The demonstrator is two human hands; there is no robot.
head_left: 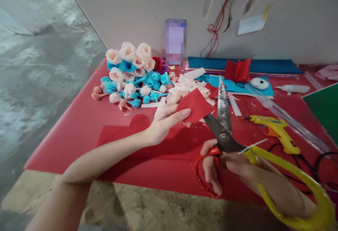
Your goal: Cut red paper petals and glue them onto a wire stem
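My left hand pinches a piece of red paper between thumb and fingers, above the red-covered table. Scissors with one red and one yellow handle loop are in my right hand, its fingers through the handles. The blades stand apart; the lower blade's tip reaches the right edge of the red paper, and I cannot tell if it is cutting. Below my left hand lies a red sheet, with a rounded red paper piece at its upper edge.
Paper flowers are heaped at the back left beside white paper scraps. A yellow glue gun with a black cord lies right. Behind stand a phone and folded red paper; a glue bottle lies further right.
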